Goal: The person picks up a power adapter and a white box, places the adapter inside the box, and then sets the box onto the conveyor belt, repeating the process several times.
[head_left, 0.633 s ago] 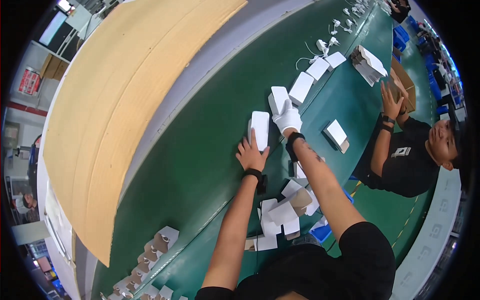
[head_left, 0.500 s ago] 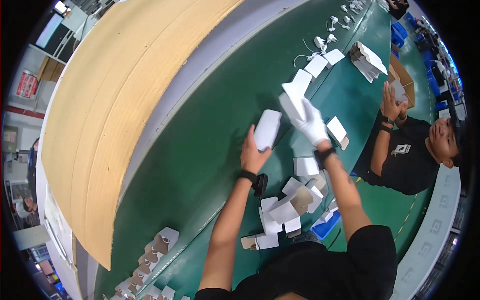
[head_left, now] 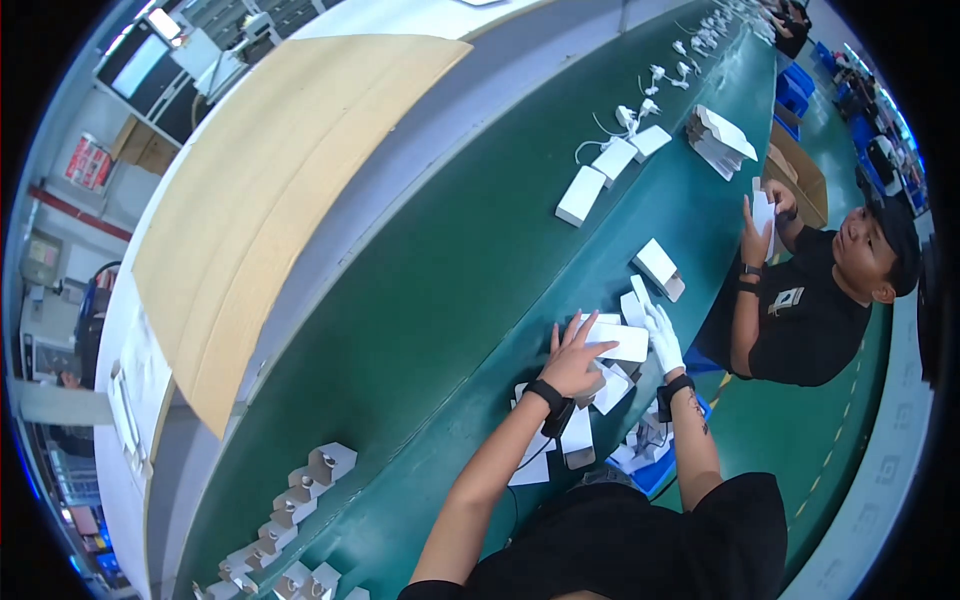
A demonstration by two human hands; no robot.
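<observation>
My bare left hand [head_left: 574, 366] lies over a pile of white cartons, fingers spread, one fingertip resting on a smooth white box [head_left: 627, 343]. My right hand [head_left: 663, 342], in a white glove, is closed at that box's far right end, gripping a white carton [head_left: 635, 302] that stands tilted behind it. How the glove's fingers wrap round is partly hidden. Under and beside my left hand lie several unfolded or open white cartons [head_left: 576, 432]. Another white box [head_left: 658, 268], its end flap open, rests just beyond my right hand.
Three closed white boxes [head_left: 580, 195] line up on the green table [head_left: 430, 270], with white chargers and cables [head_left: 628, 118] beyond. Flat cartons [head_left: 718, 142] are stacked near a co-worker [head_left: 795, 300] handling a white carton. Open cartons [head_left: 300, 497] stand lower left; a blue bin [head_left: 655, 470] sits beside me.
Both hands have come back toward me, from the table's middle to the carton pile. My left hand no longer grips its box the same way; its fingers are spread. The view has shifted slightly.
</observation>
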